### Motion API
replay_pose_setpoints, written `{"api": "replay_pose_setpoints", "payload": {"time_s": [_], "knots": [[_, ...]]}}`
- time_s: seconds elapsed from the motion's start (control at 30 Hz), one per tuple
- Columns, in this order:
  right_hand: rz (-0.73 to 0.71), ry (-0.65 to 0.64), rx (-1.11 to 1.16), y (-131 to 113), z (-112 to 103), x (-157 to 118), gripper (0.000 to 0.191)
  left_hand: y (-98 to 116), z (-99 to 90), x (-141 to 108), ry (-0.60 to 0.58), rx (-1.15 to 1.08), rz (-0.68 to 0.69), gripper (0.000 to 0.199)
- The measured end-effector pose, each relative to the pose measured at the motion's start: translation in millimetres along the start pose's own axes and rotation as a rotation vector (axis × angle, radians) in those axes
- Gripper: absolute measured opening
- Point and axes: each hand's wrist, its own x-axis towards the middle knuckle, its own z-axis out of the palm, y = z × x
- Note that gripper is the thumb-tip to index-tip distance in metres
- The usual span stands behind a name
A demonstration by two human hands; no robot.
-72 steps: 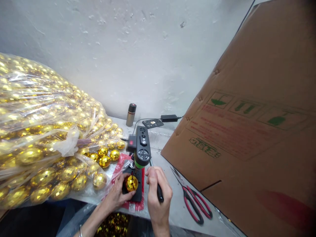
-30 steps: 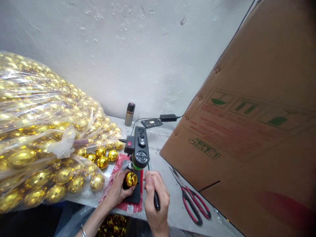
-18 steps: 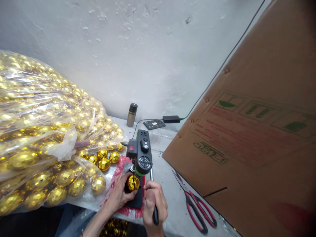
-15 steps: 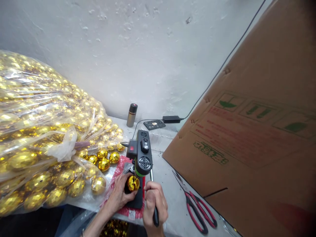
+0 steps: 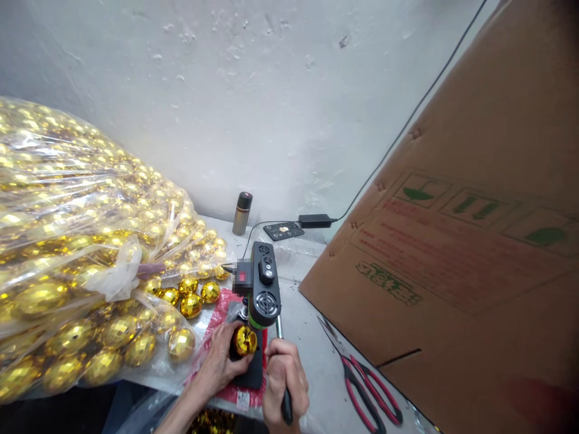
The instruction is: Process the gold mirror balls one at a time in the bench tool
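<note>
A shiny gold faceted ball [image 5: 246, 340] sits under the head of a small black bench press [image 5: 266, 280]. Fingers and thumb of my left hand [image 5: 221, 360] are closed around the ball's left and lower sides, keeping it over the black base [image 5: 251, 377]. A dark spot or slit shows on top of the ball. My right hand [image 5: 286, 377] is wrapped round the press's lever handle [image 5: 286, 405], whose metal rod rises beside the press head. A red plastic sheet [image 5: 224, 303] lies beneath the base.
A big clear bag of gold balls [image 5: 90, 199] fills the left, with several loose balls [image 5: 190, 305] beside it. Red-handled scissors [image 5: 368, 386] lie at right against a large cardboard box [image 5: 443, 241]. Behind stand a small bottle [image 5: 242, 214], a phone [image 5: 283, 231] and a power adapter [image 5: 315, 220].
The whole view has shifted slightly, with the scene sitting a little lower. Both hands keep their grips; ball and lever show no clear movement of their own.
</note>
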Motion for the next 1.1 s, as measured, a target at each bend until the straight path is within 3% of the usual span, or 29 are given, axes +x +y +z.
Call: {"api": "replay_pose_setpoints", "payload": {"time_s": [0.63,0.83,0.97,1.1], "knots": [[-0.031,0.074,-0.042,16,7,-14,0.028,-10,11.9,0,0.043,-0.031,0.007,0.052],[-0.135,0.047,-0.033,23,12,-25,0.031,-10,12.5,-2,0.026,-0.034,-0.013,0.057],[0.073,0.102,0.012,4,9,-8,0.033,-4,8.4,1,0.015,-0.022,-0.021,0.055],[0.212,-0.015,0.093,-20,-4,30,0.028,-4,4.2,-7,0.005,-0.01,0.013,0.055]]}}
